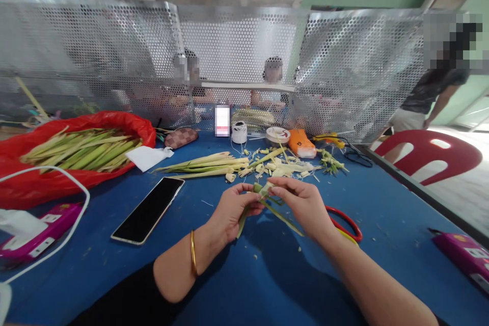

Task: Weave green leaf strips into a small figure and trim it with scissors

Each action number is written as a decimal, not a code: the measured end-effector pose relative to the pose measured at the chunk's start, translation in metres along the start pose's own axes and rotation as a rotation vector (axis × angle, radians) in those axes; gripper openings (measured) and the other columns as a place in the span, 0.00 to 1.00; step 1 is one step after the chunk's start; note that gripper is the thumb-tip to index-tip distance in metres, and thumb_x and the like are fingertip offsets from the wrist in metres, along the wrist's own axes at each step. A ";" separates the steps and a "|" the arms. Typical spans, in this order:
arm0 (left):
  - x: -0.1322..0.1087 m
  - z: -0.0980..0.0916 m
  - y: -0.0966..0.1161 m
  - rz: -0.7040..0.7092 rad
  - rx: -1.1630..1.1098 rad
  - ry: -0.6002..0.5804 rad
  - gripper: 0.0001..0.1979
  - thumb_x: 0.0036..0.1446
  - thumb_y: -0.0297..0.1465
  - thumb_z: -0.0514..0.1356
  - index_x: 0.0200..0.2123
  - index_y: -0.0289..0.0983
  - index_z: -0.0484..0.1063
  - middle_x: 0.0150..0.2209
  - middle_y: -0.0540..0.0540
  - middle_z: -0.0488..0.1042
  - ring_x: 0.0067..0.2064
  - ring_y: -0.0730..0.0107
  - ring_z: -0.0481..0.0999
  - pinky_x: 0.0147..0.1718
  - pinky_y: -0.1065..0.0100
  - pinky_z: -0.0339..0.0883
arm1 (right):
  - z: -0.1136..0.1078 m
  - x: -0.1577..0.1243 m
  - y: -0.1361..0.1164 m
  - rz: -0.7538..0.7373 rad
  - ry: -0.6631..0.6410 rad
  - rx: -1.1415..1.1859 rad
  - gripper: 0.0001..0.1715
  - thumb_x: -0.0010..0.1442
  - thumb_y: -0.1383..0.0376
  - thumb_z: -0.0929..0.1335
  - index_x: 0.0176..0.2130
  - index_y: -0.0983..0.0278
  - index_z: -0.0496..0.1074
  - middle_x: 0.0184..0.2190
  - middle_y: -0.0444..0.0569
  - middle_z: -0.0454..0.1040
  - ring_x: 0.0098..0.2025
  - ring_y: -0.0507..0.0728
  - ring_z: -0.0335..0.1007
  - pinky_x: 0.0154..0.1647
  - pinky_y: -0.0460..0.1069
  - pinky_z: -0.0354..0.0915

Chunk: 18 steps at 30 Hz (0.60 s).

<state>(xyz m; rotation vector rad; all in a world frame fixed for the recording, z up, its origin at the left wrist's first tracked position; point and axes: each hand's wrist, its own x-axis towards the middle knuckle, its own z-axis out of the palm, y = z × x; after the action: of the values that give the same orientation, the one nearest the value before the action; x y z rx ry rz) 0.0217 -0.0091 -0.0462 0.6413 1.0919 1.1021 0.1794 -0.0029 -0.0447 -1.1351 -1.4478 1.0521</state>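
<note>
Over the blue table, my left hand [241, 205] pinches a small folded piece of pale green plant leaf [263, 191] between thumb and fingers. From the other side, my right hand [296, 194] grips the same piece with thumb and forefinger. Long green leaf strips [283, 218] hang from it toward the table. Just beyond the hands lies a bundle of pale green stalks [206, 164], with scattered leaf scraps [292, 167] beside it. A red loop handle [353, 225], perhaps of scissors, shows partly behind my right wrist.
A red plastic bag [147, 130] full of leaves sits at left, near a phone [148, 211] and a white cable [86, 193]. Purple power strips [63, 224] flank the table. Behind stand a string spool [239, 133], an orange packet [301, 143] and a perforated metal screen [237, 35]; people sit beyond.
</note>
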 end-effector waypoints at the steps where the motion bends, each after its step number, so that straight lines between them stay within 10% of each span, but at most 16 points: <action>1: 0.000 0.000 0.000 0.008 0.010 0.000 0.09 0.46 0.17 0.62 0.30 0.33 0.68 0.22 0.47 0.75 0.21 0.75 0.74 0.22 0.75 0.70 | 0.000 0.000 0.001 0.007 0.007 0.011 0.12 0.49 0.60 0.72 0.36 0.63 0.79 0.30 0.47 0.79 0.33 0.56 0.73 0.38 0.51 0.66; 13: -0.003 0.001 -0.004 0.093 0.068 -0.031 0.13 0.40 0.24 0.68 0.30 0.34 0.68 0.22 0.48 0.74 0.22 0.74 0.74 0.24 0.74 0.69 | -0.001 -0.001 0.006 -0.309 0.071 -0.425 0.07 0.56 0.64 0.68 0.28 0.60 0.75 0.28 0.46 0.74 0.33 0.56 0.68 0.36 0.50 0.62; 18: -0.005 0.001 -0.007 0.138 0.135 -0.050 0.12 0.42 0.25 0.67 0.31 0.33 0.68 0.22 0.48 0.75 0.24 0.74 0.75 0.26 0.73 0.70 | 0.001 0.000 0.010 -0.164 0.064 -0.419 0.07 0.54 0.63 0.68 0.26 0.61 0.75 0.26 0.45 0.76 0.32 0.56 0.69 0.34 0.50 0.61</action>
<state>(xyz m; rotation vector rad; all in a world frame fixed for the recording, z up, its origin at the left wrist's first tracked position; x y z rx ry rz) 0.0253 -0.0159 -0.0498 0.8577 1.0982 1.1304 0.1802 -0.0011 -0.0549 -1.3005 -1.7256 0.6063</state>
